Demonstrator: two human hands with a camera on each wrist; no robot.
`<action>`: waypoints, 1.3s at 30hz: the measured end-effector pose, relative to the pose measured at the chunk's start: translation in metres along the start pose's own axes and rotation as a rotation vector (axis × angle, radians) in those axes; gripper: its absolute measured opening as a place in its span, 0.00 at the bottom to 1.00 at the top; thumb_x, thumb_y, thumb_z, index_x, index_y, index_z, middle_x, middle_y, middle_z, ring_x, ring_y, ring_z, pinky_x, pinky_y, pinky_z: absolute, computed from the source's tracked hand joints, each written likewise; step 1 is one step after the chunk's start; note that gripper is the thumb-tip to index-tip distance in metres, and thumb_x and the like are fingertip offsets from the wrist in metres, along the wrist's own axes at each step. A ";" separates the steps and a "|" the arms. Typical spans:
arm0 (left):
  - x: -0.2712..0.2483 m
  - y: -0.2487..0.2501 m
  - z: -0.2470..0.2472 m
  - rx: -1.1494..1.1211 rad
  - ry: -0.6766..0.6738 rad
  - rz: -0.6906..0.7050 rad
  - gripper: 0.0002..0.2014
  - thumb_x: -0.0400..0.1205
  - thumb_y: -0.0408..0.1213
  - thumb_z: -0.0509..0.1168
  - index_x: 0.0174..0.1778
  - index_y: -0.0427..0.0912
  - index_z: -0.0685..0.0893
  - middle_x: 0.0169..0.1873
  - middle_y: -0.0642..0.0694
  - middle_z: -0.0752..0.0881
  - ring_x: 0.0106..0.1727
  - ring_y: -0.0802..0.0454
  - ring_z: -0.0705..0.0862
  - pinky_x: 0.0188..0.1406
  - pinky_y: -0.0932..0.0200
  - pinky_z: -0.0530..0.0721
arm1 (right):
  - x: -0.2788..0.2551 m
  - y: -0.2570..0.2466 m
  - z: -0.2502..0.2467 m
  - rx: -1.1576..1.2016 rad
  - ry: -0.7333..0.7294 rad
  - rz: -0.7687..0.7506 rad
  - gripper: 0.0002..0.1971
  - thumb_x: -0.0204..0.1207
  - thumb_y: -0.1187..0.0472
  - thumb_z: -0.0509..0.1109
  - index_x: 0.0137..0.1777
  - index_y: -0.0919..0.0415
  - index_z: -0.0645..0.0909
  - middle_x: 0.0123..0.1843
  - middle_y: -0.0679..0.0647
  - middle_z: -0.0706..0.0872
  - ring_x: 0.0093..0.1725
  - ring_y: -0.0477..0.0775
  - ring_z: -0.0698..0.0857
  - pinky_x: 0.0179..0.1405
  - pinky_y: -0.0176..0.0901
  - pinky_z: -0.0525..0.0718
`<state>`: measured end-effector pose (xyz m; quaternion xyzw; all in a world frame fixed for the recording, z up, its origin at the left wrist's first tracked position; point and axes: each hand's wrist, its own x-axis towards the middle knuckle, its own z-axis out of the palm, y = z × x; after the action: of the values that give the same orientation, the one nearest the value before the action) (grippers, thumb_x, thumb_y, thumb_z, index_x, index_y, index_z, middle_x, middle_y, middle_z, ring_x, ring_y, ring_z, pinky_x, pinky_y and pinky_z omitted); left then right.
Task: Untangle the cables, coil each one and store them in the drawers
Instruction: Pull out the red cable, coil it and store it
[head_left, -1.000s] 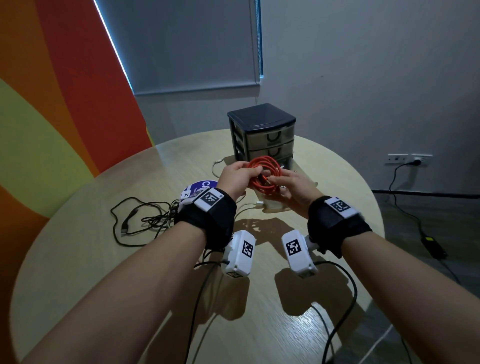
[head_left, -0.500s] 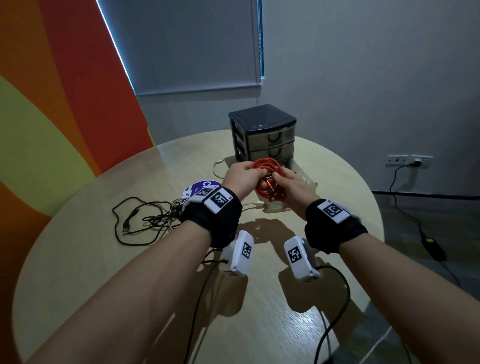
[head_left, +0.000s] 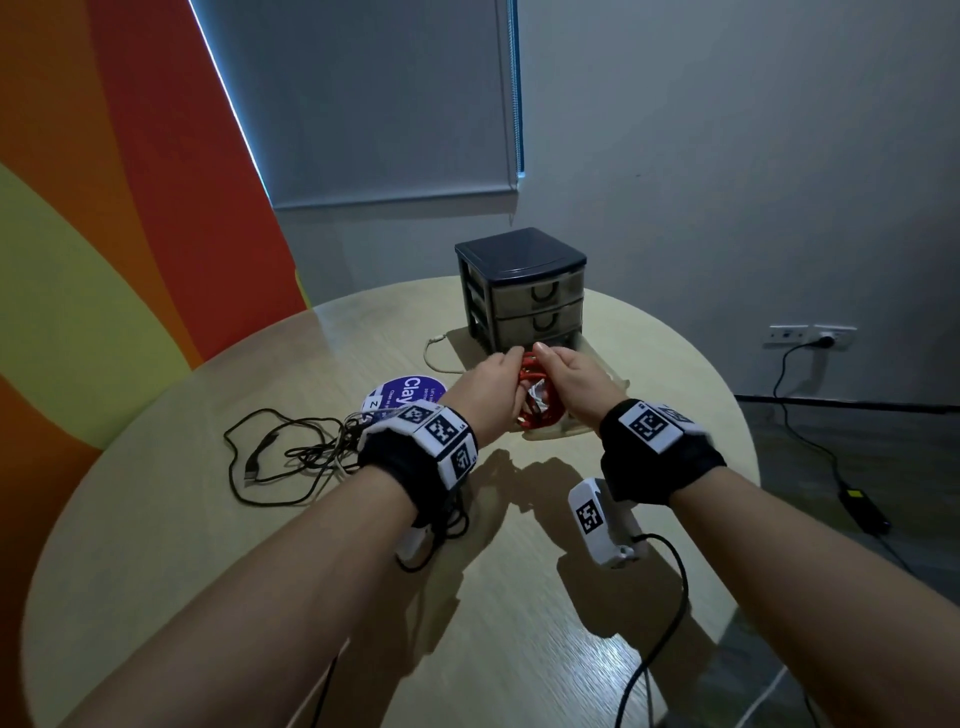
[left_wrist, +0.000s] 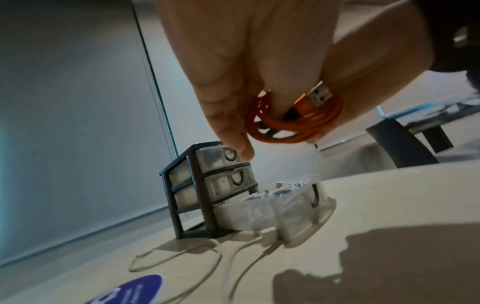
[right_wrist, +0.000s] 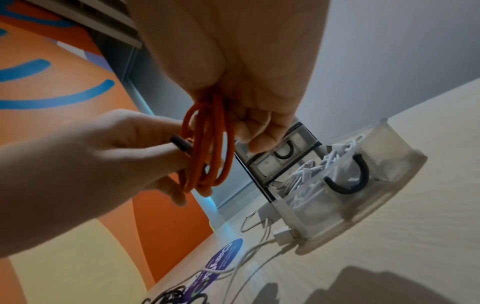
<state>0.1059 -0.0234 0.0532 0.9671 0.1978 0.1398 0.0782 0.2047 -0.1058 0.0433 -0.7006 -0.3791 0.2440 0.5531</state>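
An orange cable (head_left: 535, 410), wound into a small coil, hangs upright between my two hands just above the table. My left hand (head_left: 493, 384) pinches one side of the orange coil (right_wrist: 207, 154) and its dark connector (right_wrist: 180, 144). My right hand (head_left: 571, 379) grips the other side, and the USB plug (left_wrist: 318, 96) sticks out by the palm. The dark drawer unit (head_left: 524, 291) stands right behind the hands. Its bottom drawer (right_wrist: 337, 185) is pulled out below the coil and holds white cables; the upper two drawers are closed.
A tangle of black cables (head_left: 296, 452) lies on the round table (head_left: 208, 519) to the left. A loose white cable (left_wrist: 182, 255) runs from beside the open drawer past a purple round sticker (head_left: 410, 395). The table's right edge drops to the floor.
The orange coil has turned from lying flat towards me to standing edge-on. Both hands have drawn closer together around it, still in front of the drawers.
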 end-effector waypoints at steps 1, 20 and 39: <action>0.001 0.002 0.001 -0.012 -0.009 -0.004 0.19 0.84 0.36 0.56 0.71 0.36 0.69 0.62 0.36 0.80 0.61 0.40 0.80 0.60 0.50 0.78 | 0.000 0.000 -0.001 -0.005 -0.006 0.007 0.23 0.86 0.51 0.54 0.54 0.72 0.81 0.50 0.72 0.86 0.51 0.68 0.85 0.60 0.56 0.80; 0.008 -0.013 0.005 -0.359 0.087 -0.434 0.12 0.84 0.34 0.57 0.56 0.33 0.82 0.51 0.33 0.85 0.49 0.36 0.85 0.48 0.46 0.87 | -0.003 0.008 0.016 0.228 0.041 -0.012 0.11 0.84 0.64 0.59 0.59 0.68 0.78 0.47 0.63 0.82 0.47 0.57 0.82 0.46 0.40 0.85; 0.001 0.009 -0.008 -1.226 -0.070 -0.517 0.12 0.85 0.35 0.60 0.62 0.34 0.77 0.44 0.43 0.83 0.45 0.50 0.83 0.43 0.56 0.84 | 0.004 0.013 0.006 0.628 0.022 0.092 0.20 0.83 0.52 0.59 0.57 0.72 0.79 0.40 0.59 0.85 0.41 0.53 0.85 0.51 0.47 0.84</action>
<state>0.1081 -0.0308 0.0627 0.6732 0.3053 0.1725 0.6511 0.2063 -0.1004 0.0299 -0.5147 -0.2471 0.3665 0.7347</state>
